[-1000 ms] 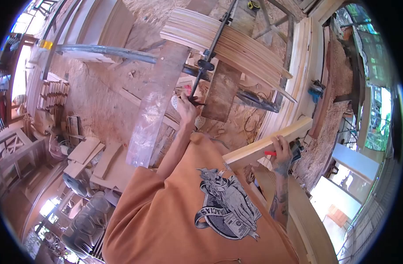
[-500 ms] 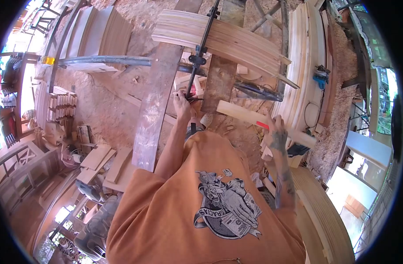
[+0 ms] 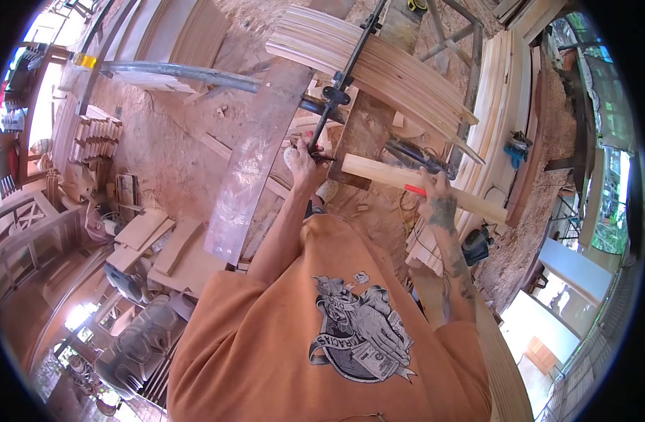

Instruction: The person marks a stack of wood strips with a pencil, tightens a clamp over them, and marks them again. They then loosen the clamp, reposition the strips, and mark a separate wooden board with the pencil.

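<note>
My left hand (image 3: 303,162) is closed around the lower end of a long black bar clamp (image 3: 329,112), by its handle. The clamp lies across a stack of thin wooden boards (image 3: 379,67) set on edge. My right hand (image 3: 435,193) grips a pale wooden strip (image 3: 382,171) near its middle, and a red pencil or marker (image 3: 414,189) sticks out from the fingers. The strip's left end is just right of my left hand, over a worn brown plank (image 3: 365,126). My left fingers partly hide the clamp's end.
Another worn plank (image 3: 256,162) and a metal pipe (image 3: 182,74) support the work. Long boards (image 3: 491,119) are stacked at the right, with a blue tool (image 3: 517,148) beside them. Sheets (image 3: 168,42) lean at the upper left. Sawdust covers the floor.
The view has shifted, so the clamp and boards appear further right. The strip in my right hand has come closer to the clamp. Both hands keep their hold.
</note>
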Demonstrator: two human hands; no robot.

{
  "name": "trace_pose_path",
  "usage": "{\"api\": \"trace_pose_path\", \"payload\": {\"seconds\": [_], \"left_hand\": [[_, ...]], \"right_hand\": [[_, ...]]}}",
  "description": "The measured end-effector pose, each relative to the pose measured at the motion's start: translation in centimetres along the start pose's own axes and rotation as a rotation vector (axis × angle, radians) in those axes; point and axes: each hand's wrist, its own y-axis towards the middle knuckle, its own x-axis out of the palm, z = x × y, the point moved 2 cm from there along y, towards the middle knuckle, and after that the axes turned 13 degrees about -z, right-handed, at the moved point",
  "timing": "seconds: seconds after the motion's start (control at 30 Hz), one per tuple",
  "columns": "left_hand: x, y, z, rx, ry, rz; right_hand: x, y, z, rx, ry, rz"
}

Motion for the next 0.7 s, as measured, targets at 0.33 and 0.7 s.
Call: {"api": "trace_pose_path", "payload": {"seconds": [0.33,0.7], "left_hand": [[-1.5,-1.0,1.4,0.134,0.242,-0.283],[1.4,-5.5,5.8,0.685,1.398,-0.143]], "right_hand": [[1.6,-1.3,0.3,0.065,0.112,-0.066],[4.8,-3.6,-1.3,0.168,0.187,-0.247]]}}
